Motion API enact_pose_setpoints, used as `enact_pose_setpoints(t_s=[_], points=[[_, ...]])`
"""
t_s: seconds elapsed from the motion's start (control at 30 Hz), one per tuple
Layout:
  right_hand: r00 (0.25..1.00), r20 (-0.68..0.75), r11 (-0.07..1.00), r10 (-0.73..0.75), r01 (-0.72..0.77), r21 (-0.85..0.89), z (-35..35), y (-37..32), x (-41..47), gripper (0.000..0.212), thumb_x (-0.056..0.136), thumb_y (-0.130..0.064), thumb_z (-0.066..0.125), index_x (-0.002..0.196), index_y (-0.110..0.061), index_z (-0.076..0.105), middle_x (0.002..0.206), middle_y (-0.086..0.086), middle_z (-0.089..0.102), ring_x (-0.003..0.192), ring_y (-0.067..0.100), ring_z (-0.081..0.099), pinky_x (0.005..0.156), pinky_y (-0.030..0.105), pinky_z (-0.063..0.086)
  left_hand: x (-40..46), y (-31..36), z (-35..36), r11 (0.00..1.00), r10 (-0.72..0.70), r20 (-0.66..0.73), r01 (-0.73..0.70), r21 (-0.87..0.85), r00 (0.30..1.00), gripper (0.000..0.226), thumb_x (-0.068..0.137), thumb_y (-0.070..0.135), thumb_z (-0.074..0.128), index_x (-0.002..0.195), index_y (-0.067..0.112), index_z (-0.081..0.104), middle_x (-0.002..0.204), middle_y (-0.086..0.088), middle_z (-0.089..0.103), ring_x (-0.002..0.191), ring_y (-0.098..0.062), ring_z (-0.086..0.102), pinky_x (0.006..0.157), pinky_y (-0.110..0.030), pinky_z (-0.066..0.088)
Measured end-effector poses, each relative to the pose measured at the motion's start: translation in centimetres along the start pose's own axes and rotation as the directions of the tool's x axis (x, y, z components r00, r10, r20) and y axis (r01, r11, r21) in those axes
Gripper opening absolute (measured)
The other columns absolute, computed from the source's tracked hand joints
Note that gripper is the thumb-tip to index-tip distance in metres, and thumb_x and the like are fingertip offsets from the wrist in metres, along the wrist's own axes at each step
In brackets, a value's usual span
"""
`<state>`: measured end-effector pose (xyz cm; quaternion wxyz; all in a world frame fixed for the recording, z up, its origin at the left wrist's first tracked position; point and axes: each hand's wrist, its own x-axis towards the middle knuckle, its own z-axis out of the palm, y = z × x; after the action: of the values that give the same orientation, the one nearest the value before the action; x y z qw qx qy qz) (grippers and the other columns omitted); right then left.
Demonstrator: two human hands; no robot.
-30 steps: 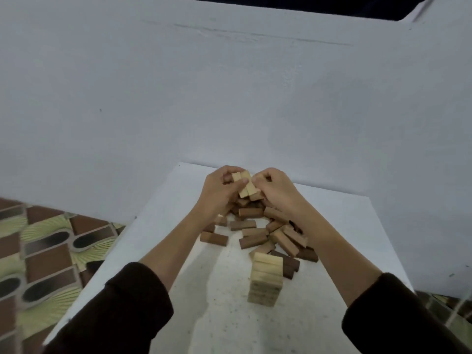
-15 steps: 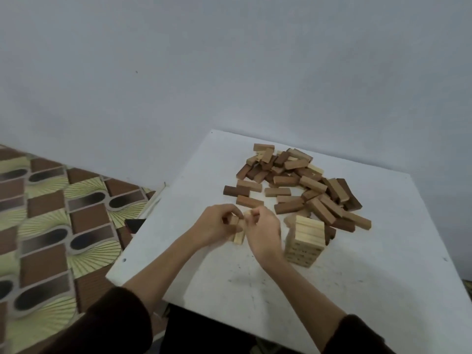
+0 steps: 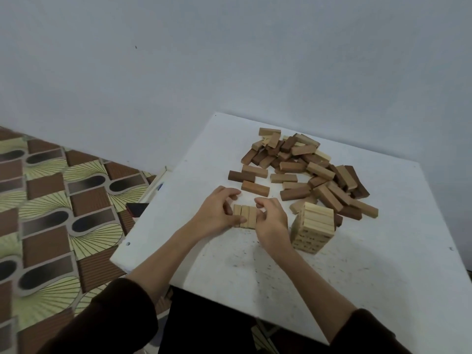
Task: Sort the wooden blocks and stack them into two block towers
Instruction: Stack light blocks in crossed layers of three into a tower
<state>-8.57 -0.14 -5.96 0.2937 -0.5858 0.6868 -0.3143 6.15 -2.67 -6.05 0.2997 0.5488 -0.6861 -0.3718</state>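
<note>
Patterned floor lay left, with a dark phone on it at the table's edge. White table stood against a grey wall. Left hand was curled round the left end of a row of three light blocks lying flat side by side on the table, thumb on the near edge, fingers over the far edge. Right hand pinched the row's right end the same way, so the two hands squeezed it between them. Just right of that hand stood a short light tower. Behind both lay a loose pile of mixed brown and light blocks, touching the tower's far side.
</note>
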Motion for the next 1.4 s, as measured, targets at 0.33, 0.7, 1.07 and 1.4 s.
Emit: enact_pose_setpoints(t_s=[0.33,0.7,1.07,1.4], points=[[0.958,0.111,0.964,-0.266,0.263,0.042,0.4,1.6,-1.6,0.065,0.079,-0.001,0.067,0.138,-0.011,0.042,0.122,-0.001,0.047,0.096,0.005,0.044,0.083,0.016,0.041,-0.6,-0.7,-0.3,0.997,0.075,0.186,-0.072,-0.022,0.98,0.08,0.068,0.008,0.082,0.136,0.024,0.041,0.113,0.008,0.055,0.075,-0.007,0.047,0.065,-0.013,0.042],[0.952,0.129,0.961,-0.276,0.272,0.052,0.5,2.2,-1.2,0.076,0.078,-0.003,0.072,0.143,-0.013,0.033,0.118,-0.002,0.046,0.084,-0.009,0.041,0.073,0.001,0.035,-0.7,-0.9,-0.1,0.994,0.109,0.173,-0.104,-0.038,0.979,0.081,0.066,0.013,0.084,0.134,0.025,0.043,0.105,0.007,0.056,0.069,-0.005,0.048,0.064,-0.013,0.044],[0.959,0.183,0.977,-0.215,0.21,0.045,0.4,1.7,-0.9,0.074,0.079,0.0,0.067,0.143,-0.018,0.034,0.114,-0.007,0.043,0.088,0.0,0.044,0.074,0.01,0.037,-0.8,-0.7,-0.1,0.993,0.113,0.169,-0.11,-0.031,0.979,0.082,0.064,0.012,0.086,0.134,0.024,0.043,0.104,0.008,0.058,0.068,-0.001,0.049,0.065,-0.014,0.044],[0.92,0.14,0.927,-0.367,0.375,-0.033,-4.9,-4.9,0.1,0.077,0.08,-0.002,0.066,0.144,-0.025,0.03,0.129,-0.005,0.042,0.107,0.011,0.047,0.087,0.032,0.047,-0.3,4.8,-4.2,0.963,0.239,-0.022,-0.24,-0.121,0.971,0.083,0.063,0.004,0.085,0.125,0.039,0.043,0.106,0.006,0.06,0.068,-0.005,0.046,0.07,-0.021,0.046]])
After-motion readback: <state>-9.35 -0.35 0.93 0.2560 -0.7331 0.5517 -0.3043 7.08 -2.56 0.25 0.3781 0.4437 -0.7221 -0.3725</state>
